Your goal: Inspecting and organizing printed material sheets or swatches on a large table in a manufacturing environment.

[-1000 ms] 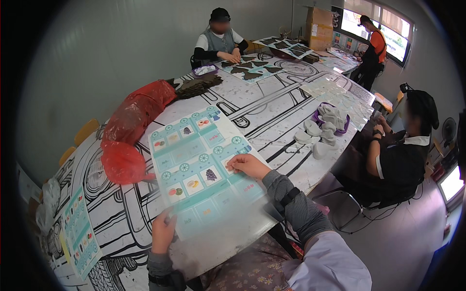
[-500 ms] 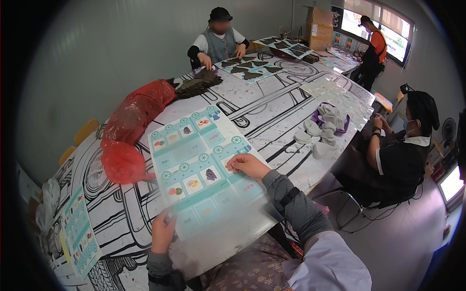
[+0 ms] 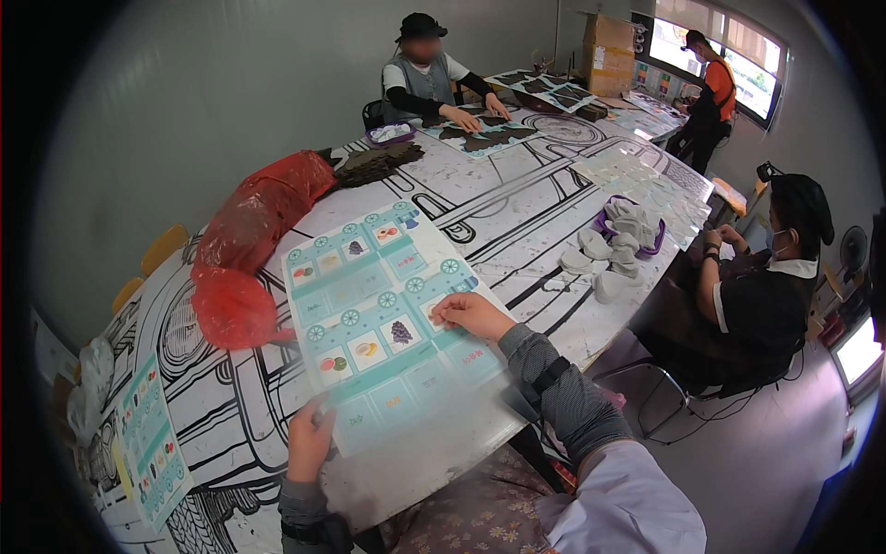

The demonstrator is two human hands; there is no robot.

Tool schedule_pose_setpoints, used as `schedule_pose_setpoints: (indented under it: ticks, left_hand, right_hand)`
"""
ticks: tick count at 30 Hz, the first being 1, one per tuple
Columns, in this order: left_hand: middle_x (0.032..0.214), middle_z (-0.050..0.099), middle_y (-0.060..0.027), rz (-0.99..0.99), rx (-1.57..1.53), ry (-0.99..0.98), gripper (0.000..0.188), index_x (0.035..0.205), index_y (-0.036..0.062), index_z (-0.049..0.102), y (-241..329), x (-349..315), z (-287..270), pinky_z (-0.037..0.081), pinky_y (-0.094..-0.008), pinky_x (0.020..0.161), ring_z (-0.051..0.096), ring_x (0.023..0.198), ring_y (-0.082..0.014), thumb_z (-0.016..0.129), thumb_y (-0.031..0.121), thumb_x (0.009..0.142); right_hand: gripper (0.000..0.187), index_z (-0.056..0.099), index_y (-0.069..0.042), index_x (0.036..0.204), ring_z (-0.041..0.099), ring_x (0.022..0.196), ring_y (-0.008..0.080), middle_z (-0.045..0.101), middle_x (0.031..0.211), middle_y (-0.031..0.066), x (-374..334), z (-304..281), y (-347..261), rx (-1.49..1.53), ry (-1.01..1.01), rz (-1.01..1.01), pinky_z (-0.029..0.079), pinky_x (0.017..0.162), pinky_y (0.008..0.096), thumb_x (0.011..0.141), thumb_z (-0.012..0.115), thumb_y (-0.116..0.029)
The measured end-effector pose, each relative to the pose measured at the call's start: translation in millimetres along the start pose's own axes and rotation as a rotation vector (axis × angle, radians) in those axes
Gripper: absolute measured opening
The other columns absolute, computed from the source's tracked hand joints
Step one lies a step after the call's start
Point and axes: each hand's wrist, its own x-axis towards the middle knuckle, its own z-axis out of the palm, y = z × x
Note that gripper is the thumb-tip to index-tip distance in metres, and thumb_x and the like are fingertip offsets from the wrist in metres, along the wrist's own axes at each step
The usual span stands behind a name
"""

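A pale board printed with teal train cars lies on the table in front of me. Small fruit pictures, including a grape picture and a melon picture, fill squares along its nearer car. My right hand rests on the board with its fingertips pinched together over the square right of the grapes, covering part of that picture. At the board's lower left edge, my left hand is closed, thumb against fingers. Whatever either pinch holds is too small or hidden to name.
A red plastic bag lies beyond the board, beside stacked dark pieces. White pieces fill a purple basket and spill around it. Another printed board lies left. Co-workers sit across and to the right; one stands by the window.
Both my hands have stayed in place. The co-worker across the table has moved both hands right, onto the sheet of dark pieces, uncovering a small purple tray.
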Motion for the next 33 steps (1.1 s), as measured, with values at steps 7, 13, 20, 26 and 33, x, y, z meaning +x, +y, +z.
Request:
schedule_pose_setpoints:
  ticks: [7,13,20,26,33]
  left_hand:
    - [0.075,0.054,0.0023,-0.015,-0.045,-0.011,0.047,0.136,-0.0033,0.047,-4,1,0,0.039,-0.0197,0.056,0.044,0.061,-0.0044,0.06,0.007,0.092]
    - [0.103,0.064,-0.0076,-0.351,-0.735,-0.159,0.046,0.139,-0.0032,0.041,-12,4,-9,0.051,-0.0238,0.073,0.062,0.084,-0.0113,0.051,0.009,0.096]
    - [0.134,0.052,-0.0133,-0.31,-0.867,-0.277,0.053,0.142,-0.0036,0.033,22,-8,2,0.041,-0.0317,0.102,0.053,0.12,-0.0201,0.052,0.001,0.092]
    - [0.132,0.052,-0.0112,-0.266,-0.874,-0.271,0.05,0.137,-0.004,0.041,33,-11,2,0.038,-0.0314,0.101,0.051,0.118,-0.0203,0.055,0.002,0.09]
    - [0.136,0.049,-0.0105,-0.211,-0.849,-0.312,0.055,0.142,-0.0037,0.035,22,-8,2,0.035,-0.0304,0.105,0.048,0.122,-0.0188,0.053,0.001,0.09]
  right_hand:
    - [0.014,0.064,0.001,0.101,0.059,0.082,0.0108,0.067,0.094,0.0051,1,-1,2,-0.014,0.0,-0.01,0.049,0.076,0.0241,0.095,0.053,-0.006]
    - [0.015,0.064,0.001,0.1,0.059,0.083,0.0108,0.067,0.095,0.0052,-1,0,-1,-0.008,0.003,-0.017,0.049,0.077,0.0241,0.096,0.052,-0.007]
    - [0.015,0.063,0.002,0.101,0.06,0.084,0.0116,0.068,0.096,0.0065,-1,2,-1,-0.014,0.0,-0.007,0.049,0.077,0.025,0.095,0.053,-0.008]
    - [0.017,0.063,0.003,0.104,0.061,0.084,0.0124,0.068,0.096,0.0077,-6,2,-9,-0.003,0.029,0.008,0.049,0.078,0.0254,0.095,0.055,-0.009]
    - [0.019,0.064,0.003,0.104,0.06,0.081,0.012,0.069,0.094,0.007,-5,2,-8,-0.031,0.059,0.022,0.049,0.075,0.0245,0.093,0.057,-0.01]
